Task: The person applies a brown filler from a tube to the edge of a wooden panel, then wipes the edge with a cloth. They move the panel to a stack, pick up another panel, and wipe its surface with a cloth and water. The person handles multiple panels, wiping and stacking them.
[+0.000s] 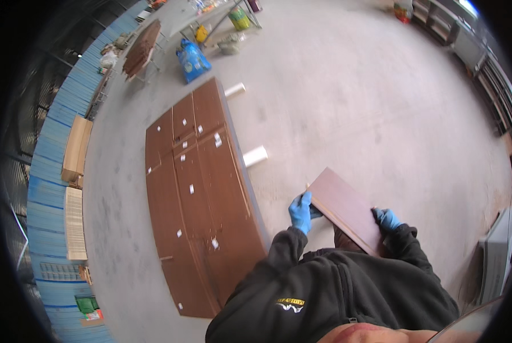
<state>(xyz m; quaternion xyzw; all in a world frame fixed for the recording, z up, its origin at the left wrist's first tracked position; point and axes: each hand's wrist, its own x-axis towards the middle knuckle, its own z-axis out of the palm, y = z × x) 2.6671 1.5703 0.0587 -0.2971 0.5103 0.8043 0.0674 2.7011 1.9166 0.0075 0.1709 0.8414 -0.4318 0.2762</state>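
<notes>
Panel (pixel 347 208), rectangular and mauve-brown, is held tilted before the torso, its left corner clasped by the blue-gloved left hand (pixel 301 212), its right edge by the right hand (pixel 387 219), the hands well apart. What lies directly beneath is partly hidden. Leftward, brown labelled boards (pixel 213 188) are laid flat, flanked by white bars (pixel 255 156); beyond, a blue sack (pixel 192 60) is seen.

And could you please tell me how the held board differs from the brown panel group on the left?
The held board is a single small piece; the brown panel group is far larger, with several sections. The held board is up in the left hand and right hand, while the brown panel group lies flat. The held board's visible face looks plain and pinkish; the brown panel group is darker, dotted with white labels. Both are flat-faced.
</notes>
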